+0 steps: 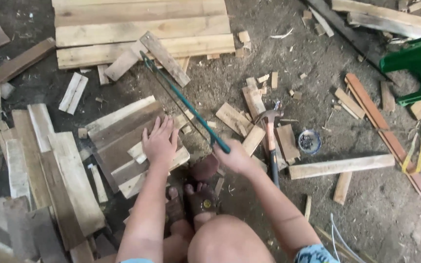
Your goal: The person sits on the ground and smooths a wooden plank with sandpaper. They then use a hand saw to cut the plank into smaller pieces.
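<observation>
Ground is bare packed dirt (317, 63), grey-brown, strewn with sawdust, chips and short wood offcuts. Person squats low, knees and sandalled feet at the bottom of the view. Left hand (160, 142) lies flat, fingers spread apart, pressing on a small stack of boards (123, 141) set on the dirt just ahead of the feet. Right hand (234, 157) is closed around the grip of a teal-framed saw (181, 100); the frame runs up and left from the hand, its far end over a loose slat (164, 58) at the edge of a panel of pale planks (142, 29) laid side by side at the top of the view. Whether the blade touches the wood cannot be told. A claw hammer (270, 141) lies just right of the right hand, head away from the person, among short blocks. Near it sits a small round tin of nails (310, 141). More weathered planks (49, 165) lie in a loose heap to the left. A long pale batten (341, 166) and a reddish strip (381, 124) lie to the right; a green plastic stool (420, 65) stands at the right edge.
</observation>
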